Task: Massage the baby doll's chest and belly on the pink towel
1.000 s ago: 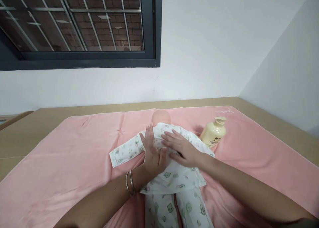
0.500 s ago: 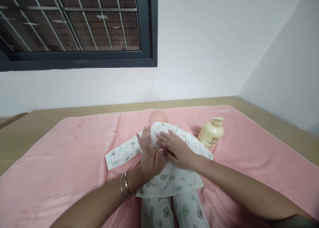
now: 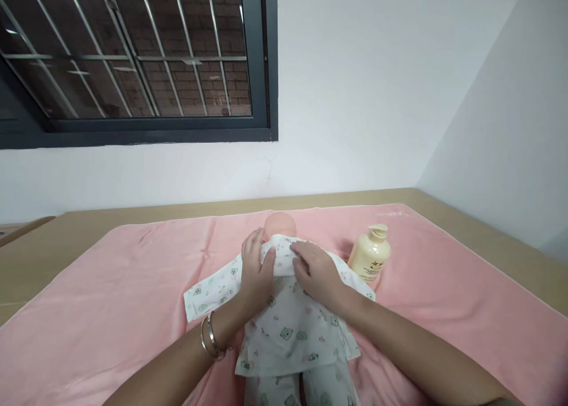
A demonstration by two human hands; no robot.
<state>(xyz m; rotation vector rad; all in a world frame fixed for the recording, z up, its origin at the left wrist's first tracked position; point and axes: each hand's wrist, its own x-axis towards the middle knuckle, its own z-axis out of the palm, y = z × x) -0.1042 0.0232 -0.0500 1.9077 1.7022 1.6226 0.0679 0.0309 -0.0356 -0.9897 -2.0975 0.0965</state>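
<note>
A doll lies on the pink cloth with its bald head [image 3: 280, 224] toward the wall; its face does not show. It wears a white printed top [image 3: 295, 335] with long sleeves spread out to both sides, and matching trousers [image 3: 326, 385]. My left hand [image 3: 258, 270] rests on the upper left of the top, fingers laid toward the shoulder and thumb apart. On the upper right, my right hand [image 3: 317, 274] touches the top with slightly bent fingers. Between both hands, the fabric shows a fold across the upper part.
A cream pump bottle [image 3: 371, 255] stands on the pink cloth [image 3: 133, 299], right of the doll and close to its sleeve. Beneath the cloth is a wooden surface [image 3: 470, 228], bounded by a white wall [image 3: 346, 110]. A barred window [image 3: 168, 63] is at upper left.
My hands have moved apart, from close together over the doll's middle to either side of its upper body. The camera view has tilted up a little.
</note>
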